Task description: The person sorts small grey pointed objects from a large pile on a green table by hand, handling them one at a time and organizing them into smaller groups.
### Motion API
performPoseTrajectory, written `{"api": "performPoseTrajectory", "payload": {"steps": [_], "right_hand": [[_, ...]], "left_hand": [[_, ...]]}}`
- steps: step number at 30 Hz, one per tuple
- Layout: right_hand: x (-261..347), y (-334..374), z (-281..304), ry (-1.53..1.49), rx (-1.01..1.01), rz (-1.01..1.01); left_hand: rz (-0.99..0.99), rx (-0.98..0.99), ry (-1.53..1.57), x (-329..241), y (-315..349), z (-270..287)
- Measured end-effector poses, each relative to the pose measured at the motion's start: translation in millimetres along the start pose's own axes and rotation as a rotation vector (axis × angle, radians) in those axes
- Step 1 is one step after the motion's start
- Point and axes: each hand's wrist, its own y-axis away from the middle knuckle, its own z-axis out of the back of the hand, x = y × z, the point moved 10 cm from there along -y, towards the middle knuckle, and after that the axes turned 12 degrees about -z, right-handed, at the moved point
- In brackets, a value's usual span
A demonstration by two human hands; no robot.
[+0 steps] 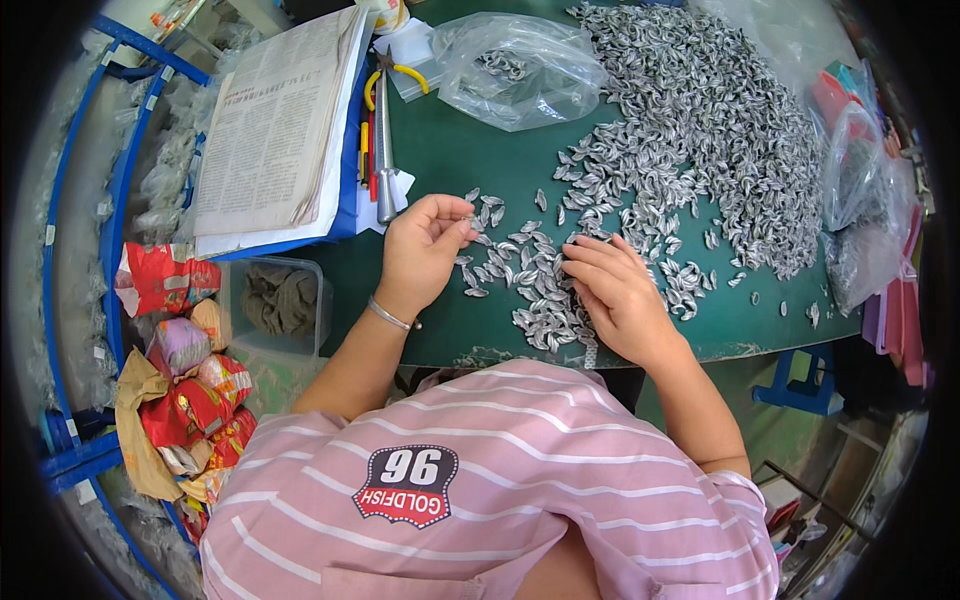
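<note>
Small silver-grey leaf-shaped metal pieces [548, 300] lie loose on the green tabletop [435, 325] between my hands. My left hand [425, 250] is at the left edge of this scatter. Its thumb and forefinger are pinched together on one leaf-shaped metal piece, mostly hidden by the fingertips. Palm down, my right hand [625, 305] rests at the right side of the same scatter. Its fingers are stretched out and touch some of the pieces, and what lies under them is hidden. A silver bangle [388, 315] circles my left wrist.
A large heap of similar pieces [710, 130] covers the table's far right. Behind the scatter sits a clear plastic bag [520, 70]. Newspapers [275, 130], yellow-handled pliers [385, 75] and a grey tapered rod [384, 165] lie left. A plastic tub [322, 310] stands beside the table.
</note>
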Motion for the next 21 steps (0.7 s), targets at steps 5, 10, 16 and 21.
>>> {"api": "performPoseTrajectory", "payload": {"steps": [5,10,16,21], "right_hand": [[-5.9,11.7,10.9,-0.034,-0.108,-0.032],[-8.0,19.4,21.3,-0.015,-0.166,-0.025],[12.5,38.4,8.8,-0.008,-0.027,0.088],[6.3,37.0,-3.6,0.113,-0.031,0.076]], "left_hand": [[0.198,-0.010,0.297,0.3,4.7,-11.2],[0.102,0.037,0.182,-10.2,9.6,-10.3],[-0.032,0.282,-0.257,-30.8,24.8,-10.1],[-0.196,0.553,-0.464,-48.3,42.1,-32.9]]}}
